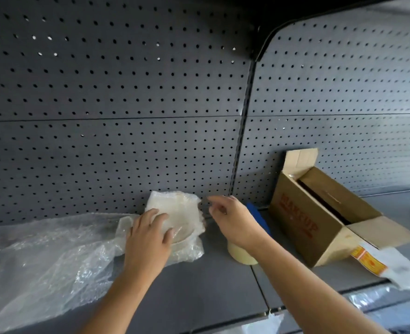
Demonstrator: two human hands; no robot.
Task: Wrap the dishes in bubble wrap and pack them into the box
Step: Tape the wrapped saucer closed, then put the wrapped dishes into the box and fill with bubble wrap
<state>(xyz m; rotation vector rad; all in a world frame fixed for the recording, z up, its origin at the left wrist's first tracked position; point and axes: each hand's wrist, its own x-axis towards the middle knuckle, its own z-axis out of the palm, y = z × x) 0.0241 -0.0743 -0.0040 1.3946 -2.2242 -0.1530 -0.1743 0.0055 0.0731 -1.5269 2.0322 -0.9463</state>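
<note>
A dish wrapped in bubble wrap (180, 213) lies on the grey shelf against the pegboard. My left hand (148, 235) rests flat on the bundle's left side, fingers straight. Just to the right of the bundle, my right hand (230, 218) hovers with relaxed fingers near the wrap's upper right edge and holds nothing. An open cardboard box (319, 213) with red lettering stands at the right, flaps spread. A pale roll of tape (241, 255) sits on the shelf, partly hidden under my right wrist.
A large loose sheet of bubble wrap (37, 261) covers the left of the shelf (199, 290). A blue object (259, 218) lies behind my right hand. A plastic bag with an orange label (387, 263) hangs off the box's front flap. Perforated panels close the back.
</note>
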